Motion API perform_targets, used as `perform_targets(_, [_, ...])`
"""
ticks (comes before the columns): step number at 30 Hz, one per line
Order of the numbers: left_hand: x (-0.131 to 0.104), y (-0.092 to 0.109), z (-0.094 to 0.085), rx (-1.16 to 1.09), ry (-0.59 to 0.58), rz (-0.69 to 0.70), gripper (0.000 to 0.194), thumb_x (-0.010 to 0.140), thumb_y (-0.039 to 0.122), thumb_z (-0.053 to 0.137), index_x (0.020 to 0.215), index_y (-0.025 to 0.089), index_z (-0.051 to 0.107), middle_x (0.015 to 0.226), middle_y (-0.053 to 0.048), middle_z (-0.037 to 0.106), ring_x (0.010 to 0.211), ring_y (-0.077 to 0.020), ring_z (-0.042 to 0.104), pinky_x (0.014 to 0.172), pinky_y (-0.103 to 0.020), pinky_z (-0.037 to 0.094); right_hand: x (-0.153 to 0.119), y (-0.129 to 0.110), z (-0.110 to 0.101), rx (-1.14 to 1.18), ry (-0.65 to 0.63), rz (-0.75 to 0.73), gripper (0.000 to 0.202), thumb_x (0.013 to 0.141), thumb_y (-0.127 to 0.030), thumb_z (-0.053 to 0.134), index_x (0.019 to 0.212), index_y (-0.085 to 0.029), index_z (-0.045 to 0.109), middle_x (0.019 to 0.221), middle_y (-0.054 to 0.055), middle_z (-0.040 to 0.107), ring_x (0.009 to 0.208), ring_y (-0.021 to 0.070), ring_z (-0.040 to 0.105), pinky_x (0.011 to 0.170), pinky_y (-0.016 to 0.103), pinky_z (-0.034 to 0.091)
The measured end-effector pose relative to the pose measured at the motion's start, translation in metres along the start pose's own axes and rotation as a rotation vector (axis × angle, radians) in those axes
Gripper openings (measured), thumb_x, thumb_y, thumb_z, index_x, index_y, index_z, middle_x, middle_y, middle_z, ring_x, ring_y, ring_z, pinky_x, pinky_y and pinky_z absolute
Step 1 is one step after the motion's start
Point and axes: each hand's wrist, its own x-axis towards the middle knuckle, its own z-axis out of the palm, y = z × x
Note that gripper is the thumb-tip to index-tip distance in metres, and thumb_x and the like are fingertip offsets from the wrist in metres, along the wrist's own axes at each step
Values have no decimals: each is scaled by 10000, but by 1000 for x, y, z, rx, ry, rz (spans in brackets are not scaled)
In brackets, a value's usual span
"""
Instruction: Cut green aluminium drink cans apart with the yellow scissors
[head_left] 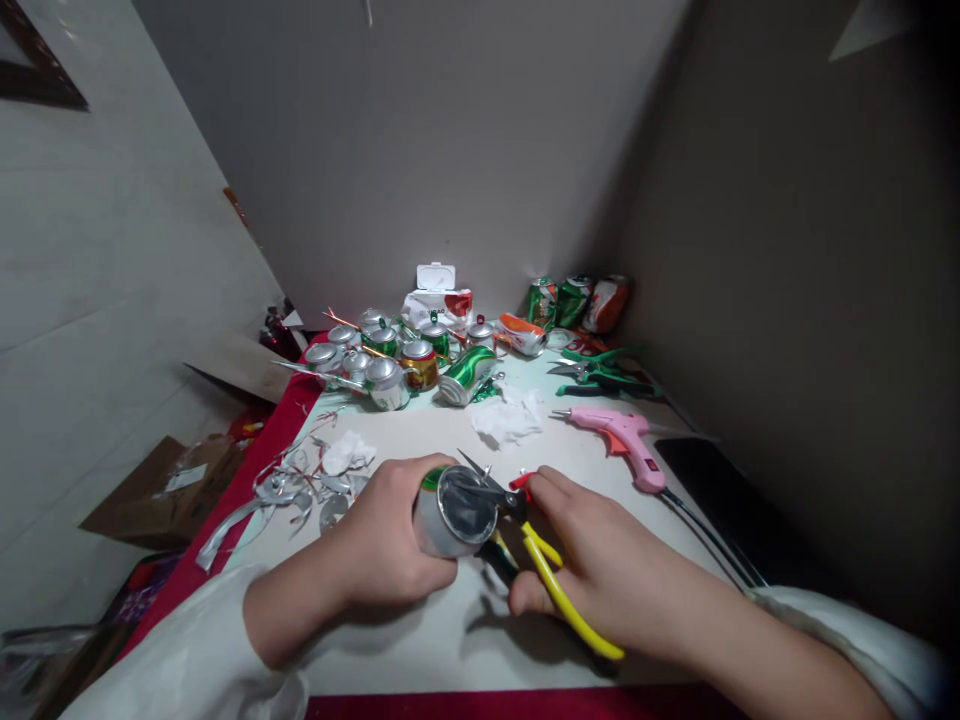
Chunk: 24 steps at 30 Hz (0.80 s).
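My left hand [379,530] is wrapped round a drink can [441,530], silver at the near end with a bit of green at the top. The can lies tilted, its round end facing right and showing a dark middle inside a silver rim. In my right hand [592,560] is a pair of snips [559,595] with yellow-and-black handles. Their pointed blades are spread, one lying across the can's dark end and the other standing above the rim. Whether the blade goes inside the can, I cannot tell. A small red piece [520,481] shows by my right fingers.
Behind the hands stand several small lidded pots made from cans [386,383], beside a green can [469,375]. Crumpled tissue [510,415], a pink glue gun [619,435] and green-handled cutters [600,370] lie rightward. Metal strips [285,490] lie left. Crushed cans [574,298] stand at the back.
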Motion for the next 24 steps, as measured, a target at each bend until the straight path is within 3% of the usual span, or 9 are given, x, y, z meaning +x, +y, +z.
perform_targets(5, [0,2,1,32,2,31,324,565,93,648,873,184,599,798,10,640,704,-164,577,658,-275,457,1,3,4,8,-11,71,501,758,-657,676,900,-195,544,860,50,619,704,193,531,609,286,347])
perform_targets(11, [1,3,-1,34,-10,40,317,569,97,651,870,180,596,808,4,637,722,-168,577,675,-278,456,2,7,2,52,-4,37,446,813,-627,626,839,-188,552,793,43,617,675,171,499,606,278,345])
perform_targets(15, [0,3,-2,-7,-32,40,368,548,63,632,893,182,589,816,8,628,723,-162,568,674,-266,458,1,7,-2,203,-100,15,389,834,-571,629,806,-192,545,735,-2,582,638,137,438,565,252,325])
perform_targets(21, [-1,5,-6,-100,-86,4,367,527,61,638,877,161,601,797,-8,630,704,-172,567,637,-267,457,0,6,-7,444,-256,0,336,875,-459,600,737,-183,466,674,-42,420,639,110,334,568,231,313])
perform_targets(24, [-1,6,-8,-196,-129,2,387,531,77,640,910,148,607,807,-19,643,704,-182,579,636,-275,468,0,7,-7,579,-326,-51,380,897,-502,566,734,-184,437,681,-43,376,640,104,306,550,226,287])
